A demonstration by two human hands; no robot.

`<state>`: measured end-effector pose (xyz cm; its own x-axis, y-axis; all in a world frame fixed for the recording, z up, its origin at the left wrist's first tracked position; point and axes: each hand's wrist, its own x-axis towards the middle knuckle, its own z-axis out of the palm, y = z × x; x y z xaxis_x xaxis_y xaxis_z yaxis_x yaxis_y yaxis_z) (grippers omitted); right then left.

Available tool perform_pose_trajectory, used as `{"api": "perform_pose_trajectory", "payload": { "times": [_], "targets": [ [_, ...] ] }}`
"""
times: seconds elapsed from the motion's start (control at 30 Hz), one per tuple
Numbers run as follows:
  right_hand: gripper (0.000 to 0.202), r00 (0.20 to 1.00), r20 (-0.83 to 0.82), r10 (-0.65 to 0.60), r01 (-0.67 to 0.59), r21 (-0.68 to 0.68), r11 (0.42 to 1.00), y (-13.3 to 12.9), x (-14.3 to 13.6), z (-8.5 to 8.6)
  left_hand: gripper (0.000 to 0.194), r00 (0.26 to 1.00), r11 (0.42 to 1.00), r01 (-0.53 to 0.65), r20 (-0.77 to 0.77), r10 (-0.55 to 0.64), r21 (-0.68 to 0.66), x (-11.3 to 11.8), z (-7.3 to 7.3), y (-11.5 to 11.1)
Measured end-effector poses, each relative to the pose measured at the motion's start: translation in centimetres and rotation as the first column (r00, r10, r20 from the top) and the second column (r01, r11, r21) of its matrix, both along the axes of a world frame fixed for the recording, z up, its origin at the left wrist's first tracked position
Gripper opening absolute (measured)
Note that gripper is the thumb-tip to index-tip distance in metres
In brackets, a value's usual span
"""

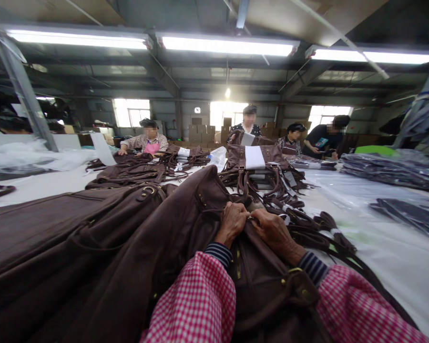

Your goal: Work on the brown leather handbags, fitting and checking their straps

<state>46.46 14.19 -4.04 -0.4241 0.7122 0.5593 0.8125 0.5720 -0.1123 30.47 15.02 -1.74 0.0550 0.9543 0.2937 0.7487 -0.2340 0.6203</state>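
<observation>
Both hands closed on one brown bag [200,247] lying in front of the wearer: left hand [234,223] and right hand [274,232] meet knuckle to knuckle, fingers curled in a pinch on something small at the bag's top edge (zipper pull or strap hardware, can't tell, fingers cover it). Progress looks early: loose bags piled left of the left hand, strap tangle [307,224] just beyond the right, a stood-up bag with white insert [254,157] further ahead. Sleeves hide the bag's near end.

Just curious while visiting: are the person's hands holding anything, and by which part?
Both the left hand and right hand pinch the top edge of a brown bag, near its opening.
</observation>
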Motion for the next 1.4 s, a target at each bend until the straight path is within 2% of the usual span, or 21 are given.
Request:
{"api": "perform_pose_trajectory", "payload": {
  "times": [0.3,0.5,0.7,0.93,1.17,1.3,1.4],
  "targets": [
    [0.013,0.995,-0.092,-0.040,0.037,-0.032,0.999,0.5,0.2,-0.2,0.015,1.000,1.000,0.023,0.016,-0.023,-0.015,-0.2,0.2,0.1],
    [0.006,0.973,-0.228,0.040,-0.075,-0.149,0.986,0.7,0.5,0.6,0.014,0.997,0.997,0.072,0.013,-0.072,0.011,-0.4,0.1,0.1],
    [0.004,0.934,-0.353,0.053,-0.127,-0.190,0.974,1.0,0.5,1.1,0.012,0.996,0.996,0.086,0.033,-0.086,0.024,-0.4,0.3,0.0],
    [0.014,0.934,-0.357,-0.022,-0.060,-0.217,0.974,1.6,-0.5,1.0,0.010,0.995,0.995,0.076,0.062,-0.081,0.070,-0.5,0.8,0.3],
    [0.010,0.923,-0.378,-0.077,-0.027,-0.263,0.964,1.4,-0.9,1.1,0.010,0.993,0.995,0.086,0.081,-0.090,0.055,-0.6,0.7,0.5],
    [0.013,0.930,-0.353,-0.106,0.027,-0.223,0.974,0.7,-1.1,1.1,0.012,0.993,0.995,0.082,0.084,-0.086,0.053,-0.7,0.7,0.6],
    [0.012,0.953,-0.262,-0.151,0.105,-0.182,0.978,0.3,-1.3,1.0,0.013,0.992,0.994,0.078,0.097,-0.086,0.080,-0.8,0.4,0.9]
  ]
}}
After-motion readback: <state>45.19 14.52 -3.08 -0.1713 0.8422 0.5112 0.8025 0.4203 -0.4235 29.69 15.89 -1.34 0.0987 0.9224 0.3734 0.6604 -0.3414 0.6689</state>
